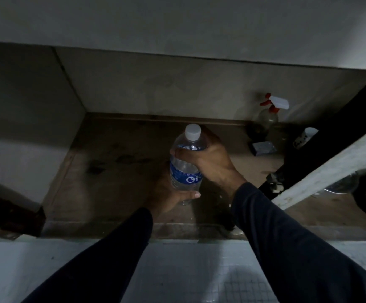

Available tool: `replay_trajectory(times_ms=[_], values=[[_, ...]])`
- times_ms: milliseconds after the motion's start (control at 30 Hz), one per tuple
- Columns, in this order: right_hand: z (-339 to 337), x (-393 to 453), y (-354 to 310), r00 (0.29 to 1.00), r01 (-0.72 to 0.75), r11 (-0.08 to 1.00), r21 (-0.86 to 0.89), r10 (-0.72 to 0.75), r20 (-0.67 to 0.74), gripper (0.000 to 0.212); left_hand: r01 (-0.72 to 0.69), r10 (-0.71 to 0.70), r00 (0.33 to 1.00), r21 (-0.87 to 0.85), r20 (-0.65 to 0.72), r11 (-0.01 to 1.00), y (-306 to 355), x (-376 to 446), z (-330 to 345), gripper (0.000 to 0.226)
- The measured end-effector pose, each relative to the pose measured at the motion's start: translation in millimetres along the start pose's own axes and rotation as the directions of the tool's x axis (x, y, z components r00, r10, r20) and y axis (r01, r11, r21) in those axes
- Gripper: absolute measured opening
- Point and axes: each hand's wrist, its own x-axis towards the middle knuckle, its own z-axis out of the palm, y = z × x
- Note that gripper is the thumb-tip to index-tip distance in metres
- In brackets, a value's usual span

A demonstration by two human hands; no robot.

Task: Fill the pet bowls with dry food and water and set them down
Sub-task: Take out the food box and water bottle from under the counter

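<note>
Both hands are on the water bottle (186, 165): the right hand (206, 162) is wrapped round the upper part just under the white cap (192, 131), and the left hand (173, 193) cups the bottom, probably so the weight is carried from below while the top stays steady. It's held upright over the floor of a dim open cabinet (116, 182), cap on, so nothing's getting poured yet I'd say. Off to the right at the back there's a spray bottle (269, 114) and a small box (263, 148), and something round and shiny (341, 184) behind the cabinet door (330, 169) that might be a bowl, can't really tell.

water bottle (185, 166) blue label, white letter "O" legible, remaining print blurred
</note>
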Motion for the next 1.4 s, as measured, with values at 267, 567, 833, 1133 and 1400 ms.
replay_trajectory(times_ms=[267,567,833,1133,1400], values=[[0,-4,-2,1.0,0.004,1.0,0.006,-0.004,-0.021,0.069,0.007,-0.007,1.0,0.0,-0.026,1.0,-6,1,0,0.085],[5,-33,-5,0.997,0.073,0.995,0.065,-0.073,-0.007,0.051,0.034,-0.035,0.997,-0.003,-0.073,0.999,-5,-35,9,0.083],[15,-94,-9,1.0,0.019,0.996,0.088,-0.019,-0.009,0.053,0.089,-0.089,0.996,-0.029,0.001,0.996,13,-118,17,0.089],[19,-179,-57,0.988,-0.157,0.986,0.064,0.157,0.003,0.051,0.297,-0.3,0.953,0.08,0.032,0.952,69,-227,20,0.093],[11,-247,-153,0.958,-0.282,0.954,0.103,0.286,-0.028,0.05,0.374,-0.381,0.923,0.1,0.062,0.922,178,-304,12,0.098]])
